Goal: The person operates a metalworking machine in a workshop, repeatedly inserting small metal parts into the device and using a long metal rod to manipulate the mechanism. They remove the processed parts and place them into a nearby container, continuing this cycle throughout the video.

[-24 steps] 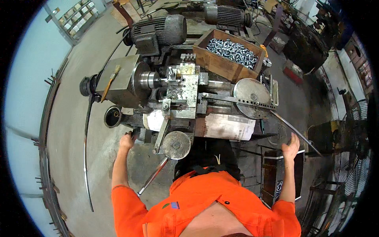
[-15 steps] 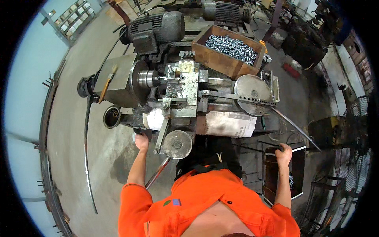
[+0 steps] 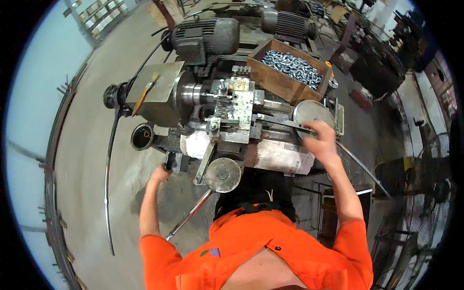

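My left hand (image 3: 161,174) is closed round a dark handle (image 3: 168,161) at the front left of a small lathe-like machine (image 3: 234,113). Above the right end of the machine, my right hand (image 3: 321,141) has its fingers curled beside a perforated flat bar (image 3: 282,122) and a round metal disc (image 3: 311,112). What it holds, if anything, I cannot make out, and whether it touches the bar cannot be told. A shiny chuck (image 3: 193,94) faces the tool slide. A second round disc (image 3: 223,174) with a lever (image 3: 191,212) sits in front of me.
A wooden box (image 3: 270,79) full of small shiny metal parts stands behind the machine. An electric motor (image 3: 205,37) is at the back left. A brush (image 3: 145,94) lies on the metal housing (image 3: 162,79). A pale printed sack (image 3: 280,155) covers the front bed.
My right hand has risen from above the dark bin at lower right to the disc and perforated bar. My left hand has shifted slightly left and down. The view has tilted a little.
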Motion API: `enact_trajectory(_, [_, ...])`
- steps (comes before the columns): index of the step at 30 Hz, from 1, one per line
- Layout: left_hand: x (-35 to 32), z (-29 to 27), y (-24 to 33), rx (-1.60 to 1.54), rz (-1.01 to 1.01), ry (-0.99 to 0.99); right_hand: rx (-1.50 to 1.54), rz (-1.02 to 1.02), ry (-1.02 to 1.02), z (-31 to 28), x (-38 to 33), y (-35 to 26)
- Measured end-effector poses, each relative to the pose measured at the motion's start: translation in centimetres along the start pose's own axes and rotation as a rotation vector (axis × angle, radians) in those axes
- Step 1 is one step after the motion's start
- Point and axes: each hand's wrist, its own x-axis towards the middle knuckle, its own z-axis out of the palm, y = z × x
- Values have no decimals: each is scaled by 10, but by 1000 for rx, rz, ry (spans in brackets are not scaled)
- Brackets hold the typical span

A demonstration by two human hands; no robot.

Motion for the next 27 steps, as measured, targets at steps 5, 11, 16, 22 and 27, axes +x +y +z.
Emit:
enact_trajectory(5, [-90,-143,31,119,344,564,44,-570,-22,97,112,-79])
enact_trajectory(11, [-168,-203,-36,443,-293,782,-453,-576,-478,179,172,-137])
enact_trajectory(16, [-194,-102,27,384,-198,959,-530,-498,-642,187,178,-132])
enact_trajectory(22, [-190,-109,29,367,-122,885,-559,-453,-672,182,178,-137])
enact_trajectory(27, [-153,-151,3,138,68,529,-412,-623,-261,146,170,-114])
